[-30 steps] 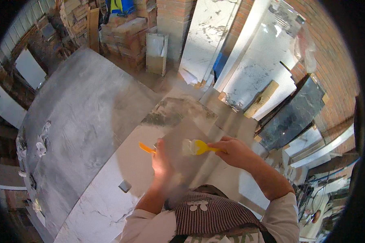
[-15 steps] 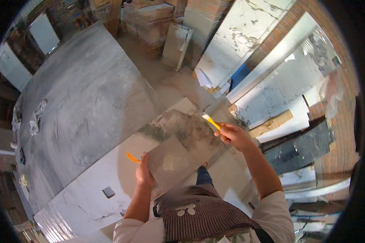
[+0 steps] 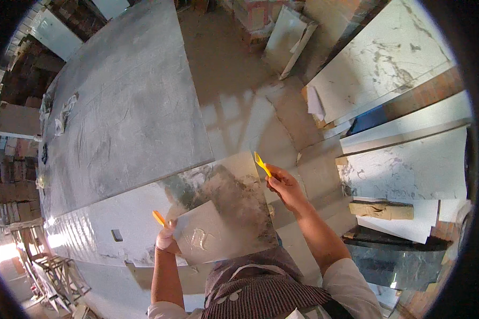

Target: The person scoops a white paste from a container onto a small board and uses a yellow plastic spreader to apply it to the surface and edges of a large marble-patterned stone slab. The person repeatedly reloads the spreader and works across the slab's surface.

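Note:
My left hand [image 3: 166, 240] grips the edge of a pale square board [image 3: 207, 239] that carries a smear of white paste, and an orange scraper [image 3: 158, 218] sticks up from the same hand. To the right of the board, my right hand [image 3: 285, 186] is raised and holds a yellow scraper [image 3: 262, 164], blade pointing up and away and clear of the board. Below both hands lies a white stone slab [image 3: 112, 212] with a grey, dusty smeared patch [image 3: 223, 186].
A large grey slab [image 3: 122, 106] with crumpled rags [image 3: 64, 111] lies beyond the white one. Marble slabs [image 3: 388, 58] lean at the right, with a wooden block [image 3: 380, 210] on one. A small dark rectangle [image 3: 117, 235] sits on the white slab. Metal frames [image 3: 48, 271] stand at lower left.
My right hand has drawn the yellow scraper away from the board, out to the right and up. The left hand still holds the board and orange scraper. The view has tilted down.

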Demonstrator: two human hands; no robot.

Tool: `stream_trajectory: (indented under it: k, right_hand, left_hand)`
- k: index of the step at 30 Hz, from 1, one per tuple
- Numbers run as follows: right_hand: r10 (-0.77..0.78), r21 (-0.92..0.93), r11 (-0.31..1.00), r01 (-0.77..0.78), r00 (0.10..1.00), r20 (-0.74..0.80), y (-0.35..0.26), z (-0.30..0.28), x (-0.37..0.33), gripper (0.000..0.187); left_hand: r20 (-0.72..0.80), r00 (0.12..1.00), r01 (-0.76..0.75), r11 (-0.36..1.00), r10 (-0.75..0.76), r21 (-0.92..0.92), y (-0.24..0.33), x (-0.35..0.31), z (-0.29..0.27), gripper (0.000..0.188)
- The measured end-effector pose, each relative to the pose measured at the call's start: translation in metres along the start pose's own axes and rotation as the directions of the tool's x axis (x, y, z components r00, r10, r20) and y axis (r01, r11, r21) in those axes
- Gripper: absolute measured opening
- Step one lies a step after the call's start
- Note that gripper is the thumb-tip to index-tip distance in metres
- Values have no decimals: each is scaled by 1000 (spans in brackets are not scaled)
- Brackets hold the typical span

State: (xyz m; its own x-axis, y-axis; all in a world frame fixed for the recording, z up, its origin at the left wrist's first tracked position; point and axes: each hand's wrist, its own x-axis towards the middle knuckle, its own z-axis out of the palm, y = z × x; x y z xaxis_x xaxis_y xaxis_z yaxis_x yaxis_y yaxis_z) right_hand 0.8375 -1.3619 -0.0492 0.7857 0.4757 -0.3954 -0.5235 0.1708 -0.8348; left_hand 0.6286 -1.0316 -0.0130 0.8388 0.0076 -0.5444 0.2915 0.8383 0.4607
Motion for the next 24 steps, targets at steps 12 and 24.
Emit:
stream_trajectory:
  k: [12, 24]
  right_hand:
    - [-31, -59, 998, 32, 999, 21, 7, -2, 22, 40]
    - [21, -244, 970, -22, 1000, -7, 0, -10, -8, 40]
  left_hand:
    - [-177, 967, -193, 981, 184, -31, -16, -4, -42, 37]
    - [-166, 970, -179, 984, 176, -1, -9, -1, -46, 38]
